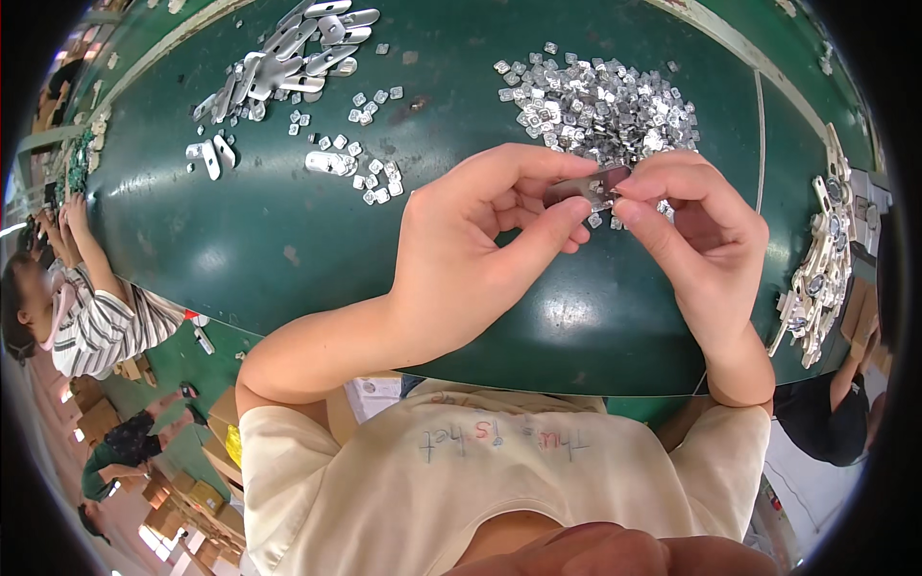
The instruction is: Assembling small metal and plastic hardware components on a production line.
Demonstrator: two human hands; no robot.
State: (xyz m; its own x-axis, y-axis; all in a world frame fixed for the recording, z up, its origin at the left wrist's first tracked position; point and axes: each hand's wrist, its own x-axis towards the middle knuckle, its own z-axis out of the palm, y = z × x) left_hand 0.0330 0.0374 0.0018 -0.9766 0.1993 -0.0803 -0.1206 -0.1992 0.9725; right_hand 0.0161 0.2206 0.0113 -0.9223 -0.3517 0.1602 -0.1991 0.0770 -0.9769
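Observation:
Between my hands, above the green table (461,288), is a shiny metal plate (576,190) with rounded ends. My left hand (480,221) pinches its left part between thumb and fingers. At its right end, the thumb and index finger of my right hand (696,216) are pressed together; whether they grip the plate or a small piece is hidden. Just beyond my hands lies a large heap of small square metal pieces (605,106). To the far left sits a pile of long metal plates (288,58) with rounded ends.
Several loose square pieces (379,180) and a few plates (213,158) lie left of my hands. Assembled metal parts (821,259) are heaped along the right edge. A co-worker in a striped top (106,326) is at the left table edge; another person (831,418) is at the right.

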